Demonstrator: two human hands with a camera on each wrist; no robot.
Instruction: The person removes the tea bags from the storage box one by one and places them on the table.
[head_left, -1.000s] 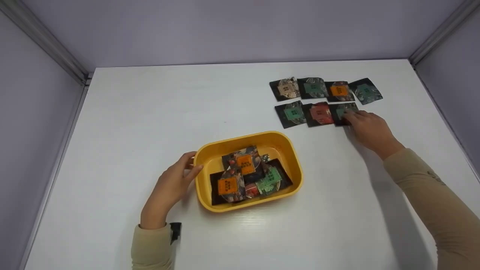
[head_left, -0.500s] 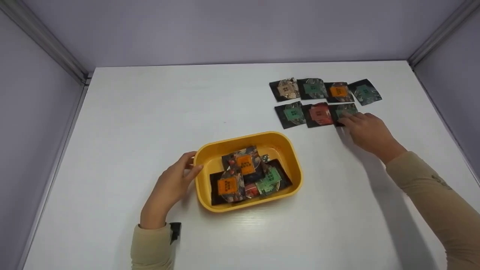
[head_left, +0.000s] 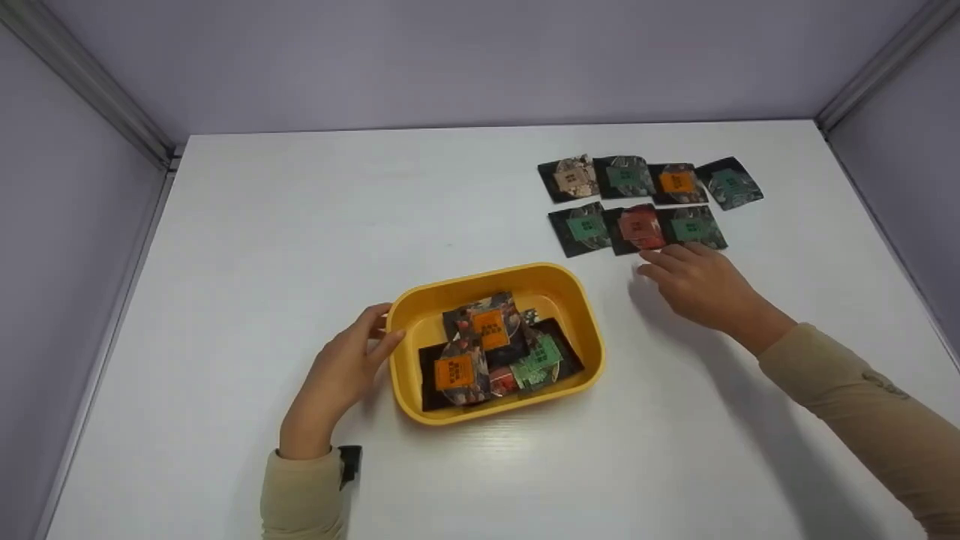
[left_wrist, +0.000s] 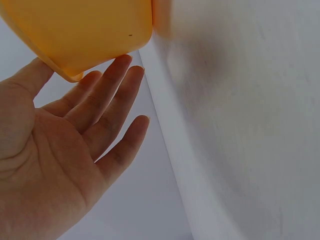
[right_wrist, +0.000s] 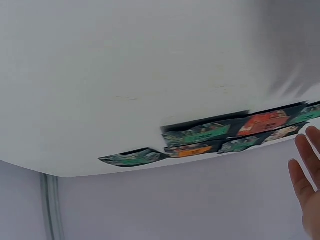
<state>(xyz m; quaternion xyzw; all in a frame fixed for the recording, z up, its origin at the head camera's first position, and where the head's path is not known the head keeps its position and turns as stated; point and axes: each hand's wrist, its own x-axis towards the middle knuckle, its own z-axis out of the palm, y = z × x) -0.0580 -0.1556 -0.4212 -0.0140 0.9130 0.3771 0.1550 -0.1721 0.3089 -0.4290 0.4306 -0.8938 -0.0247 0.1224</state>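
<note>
One yellow bin [head_left: 427, 319] to log first, head view: sits on white table [head_left: 225, 262], long axis slanting slightly, from just below 9 o'clock to just above 3. Holds two orange-label packets [head_left: 491, 330] lying over others, green and red partly showing. Mark left hand [head_left: 345, 360] at bin's 9 o'clock, gripping the short end with thumb over rim. Mark right hand [head_left: 701, 285] much nearer the two packet rows [head_left: 636, 227], four above three. Key relation: green packet [head_left: 694, 227] at the lower row's 3 o'clock end, about 12 o'clock from right hand, with bin well apart toward 8 to 9. Reads as right fingers loosely bent, nothing held; can't tell whether touching the packet's near edge.

Left wrist view: shows thumb going behind bin rim, with other fingers parted and fairly straight below it, close to the outer wall at 12 to 1 o'clock from palm.

Right wrist view: catches only right fingers, at frame's 4 o'clock, apart and holding nothing visible. Puts packet rows toward 10 o'clock from them.
</note>
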